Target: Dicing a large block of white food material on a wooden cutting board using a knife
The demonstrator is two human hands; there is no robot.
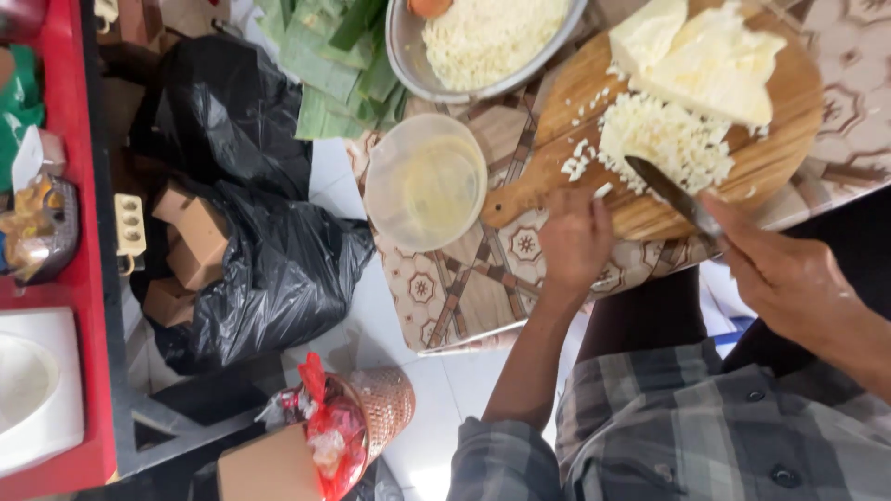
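A round wooden cutting board lies on a patterned table. On it sit a pale wedge of cabbage and a heap of chopped cabbage. My right hand grips a knife whose blade rests against the near side of the chopped heap. My left hand is curled into a loose fist on the board's near edge, by the handle end, and holds nothing that I can see.
A metal bowl of shredded cabbage stands beyond the board. An empty clear plastic bowl sits beside the board. Green banana leaves, black plastic bags with cardboard boxes, a woven basket and a red shelf lie left.
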